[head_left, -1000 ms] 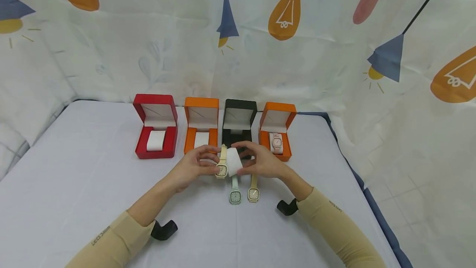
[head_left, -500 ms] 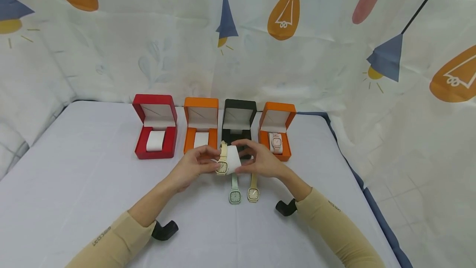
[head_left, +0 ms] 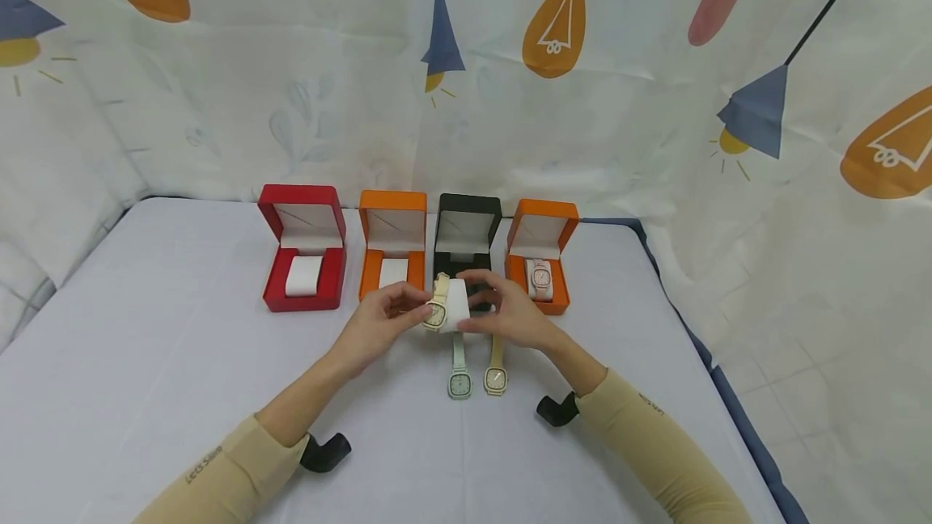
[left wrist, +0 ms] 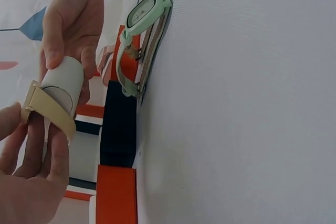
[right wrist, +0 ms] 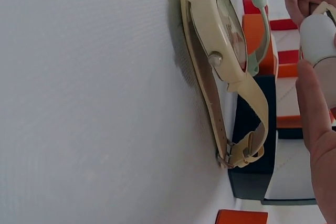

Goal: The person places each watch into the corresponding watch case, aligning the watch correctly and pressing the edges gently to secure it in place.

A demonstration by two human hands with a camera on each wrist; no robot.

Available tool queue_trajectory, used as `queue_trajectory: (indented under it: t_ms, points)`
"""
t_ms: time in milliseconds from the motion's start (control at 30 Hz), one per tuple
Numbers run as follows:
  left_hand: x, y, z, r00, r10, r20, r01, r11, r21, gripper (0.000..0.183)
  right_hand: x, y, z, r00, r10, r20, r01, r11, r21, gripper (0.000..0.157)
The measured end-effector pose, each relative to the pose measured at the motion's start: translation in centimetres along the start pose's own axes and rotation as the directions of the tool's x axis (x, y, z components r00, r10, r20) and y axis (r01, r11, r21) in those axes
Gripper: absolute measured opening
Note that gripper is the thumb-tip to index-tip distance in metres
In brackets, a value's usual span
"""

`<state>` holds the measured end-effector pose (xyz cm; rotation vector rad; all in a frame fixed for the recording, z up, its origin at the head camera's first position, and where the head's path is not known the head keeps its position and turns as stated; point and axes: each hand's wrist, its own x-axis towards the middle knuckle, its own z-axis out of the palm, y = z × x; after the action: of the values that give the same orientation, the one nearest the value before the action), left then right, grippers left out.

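Observation:
My left hand (head_left: 382, 320) pinches a cream wristwatch (head_left: 436, 314) by its case and strap. A white watch cushion (head_left: 457, 307) is gripped between the thumb and fingers of my right hand (head_left: 513, 315). In the left wrist view, the looped watch strap (left wrist: 55, 113) lies round the lower end of the cushion (left wrist: 71, 73). Both hands are held over the table in front of the open black watch box (head_left: 469, 221). Below them lie a mint-green watch (head_left: 459, 384) and a yellowish cream watch (head_left: 496, 379), strap ends toward the boxes.
Left of the black box stand an open orange box (head_left: 372, 275) and an open red box (head_left: 334, 285), each with a white cushion inside. Another orange box (head_left: 561, 285) at the right holds a pink watch (head_left: 541, 278) on its cushion. A patterned curtain (head_left: 633, 128) hangs behind.
Both hands have risen slightly in the head view, bringing the watch and cushion closer to the black box. The watch has tilted and now overlaps the cushion more.

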<state>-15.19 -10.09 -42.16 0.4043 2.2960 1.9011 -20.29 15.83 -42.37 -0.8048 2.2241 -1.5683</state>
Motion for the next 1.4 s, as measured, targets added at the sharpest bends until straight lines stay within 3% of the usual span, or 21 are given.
queue_trajectory:
  t_ms: [333,633,867,1133,1400]
  points:
    - [-0.14,0.01,0.32,0.998,0.062,-0.010,-0.061,0.997,0.053,0.033,-0.06,-0.06,0.21,0.997,0.046,-0.053,-0.047,0.999,-0.009,0.069]
    - [-0.08,-0.29,0.40,0.990,0.140,0.003,-0.140,0.987,0.081,0.044,-0.07,0.14,0.30,0.998,0.048,-0.049,-0.045,0.997,0.062,0.073]
    - [-0.18,-0.31,0.48,0.987,0.162,-0.004,-0.161,0.983,0.088,0.044,-0.09,-0.10,0.30,0.998,0.053,-0.027,-0.049,0.990,0.133,0.077]
    - [-0.19,-0.44,0.53,0.984,0.175,-0.017,-0.173,0.980,0.102,0.044,-0.16,0.16,0.41,0.997,0.051,-0.055,-0.045,0.994,0.103,0.072]
    - [-0.07,-0.68,0.51,0.967,0.253,-0.028,-0.248,0.960,0.132,0.046,-0.10,0.52,0.22,0.996,0.039,-0.085,-0.028,0.992,0.121,0.069]
